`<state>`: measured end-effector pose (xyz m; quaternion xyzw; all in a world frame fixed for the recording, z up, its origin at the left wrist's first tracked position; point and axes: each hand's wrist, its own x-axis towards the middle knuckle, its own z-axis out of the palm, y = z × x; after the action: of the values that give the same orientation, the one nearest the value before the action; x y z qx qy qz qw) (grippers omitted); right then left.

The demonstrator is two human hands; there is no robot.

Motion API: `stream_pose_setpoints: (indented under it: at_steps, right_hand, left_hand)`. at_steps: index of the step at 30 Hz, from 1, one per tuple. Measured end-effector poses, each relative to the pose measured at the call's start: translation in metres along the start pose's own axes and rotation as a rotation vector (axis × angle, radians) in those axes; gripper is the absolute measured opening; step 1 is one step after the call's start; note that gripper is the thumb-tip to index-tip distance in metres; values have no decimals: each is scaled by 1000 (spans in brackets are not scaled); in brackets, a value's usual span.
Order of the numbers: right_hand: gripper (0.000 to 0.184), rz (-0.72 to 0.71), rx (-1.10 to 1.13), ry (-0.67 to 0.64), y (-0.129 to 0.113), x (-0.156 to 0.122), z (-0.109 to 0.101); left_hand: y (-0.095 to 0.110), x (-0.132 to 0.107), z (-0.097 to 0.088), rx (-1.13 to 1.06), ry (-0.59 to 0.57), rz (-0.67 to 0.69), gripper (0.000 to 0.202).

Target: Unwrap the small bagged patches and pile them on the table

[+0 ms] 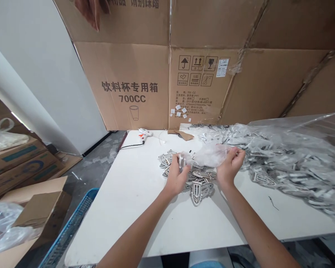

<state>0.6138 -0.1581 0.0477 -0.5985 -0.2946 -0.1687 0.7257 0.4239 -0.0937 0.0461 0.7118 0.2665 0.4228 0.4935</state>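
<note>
1. Lying nearest on the white rectangular table (134,208), a flat silver shield-shaped emblem (197,191) points its tip back toward the person, with its long axis running near to far. More of the same are heaped just behind it.
2. Above that heap, the left hand (176,178) is curled tight round a small silvery bundle.
3. The right hand (229,165) pinches the other end of a small crumpled clear plastic bag (212,154), which stretches left to right between the hands.
4. To the right, a large clear plastic sack (296,156) sprawls across the table, full of silver pieces.
5. Further back lies a white glue gun (145,133) with a black cord.
6. Behind it, a brown cardboard carton (128,67) reads "饮料杯专用箱 700CC" above a cup outline. Its side shows handling symbols and "700 CC".
</note>
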Motion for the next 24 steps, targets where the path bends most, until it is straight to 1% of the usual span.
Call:
stream_pose_setpoints:
  at_steps: [2,3,6,9,12,14,16,19,20,22,24]
  right_hand:
    - [33,-1,-25,96,5,5,-1]
    - [33,6,-20,109,5,5,-1]
    - [33,44,56,-44,3,2,3]
    - [34,142,161,-252,-1,-2,9]
    - [33,203,166,-536,-7,-7,13]
    - [32,223,187,-690,-13,-11,14]
    - [33,243,221,-763,-18,-15,14]
    - [44,222,180,-829,-21,-19,12]
    - [42,196,156,-856,-21,-19,12]
    - [29,128,131,-883,-18,-19,11]
    - [20,43,124,-857,-16,-18,12]
  left_hand:
    - [-3,0,1,-48,1,-11,25]
    - [-5,0,2,-57,-1,-19,26]
    - [-9,2,5,-51,-9,-1,32]
    - [-12,4,7,-64,3,56,41]
    - [-11,7,6,-102,103,35,44]
    - [-8,9,3,-112,156,17,38]
    - [-5,10,0,-76,163,27,30]
    - [-3,10,-3,3,149,116,20]
    - [-3,10,-3,20,145,157,18]
    - [-5,10,-3,48,129,223,20]
    - [-7,10,-2,63,113,224,24]
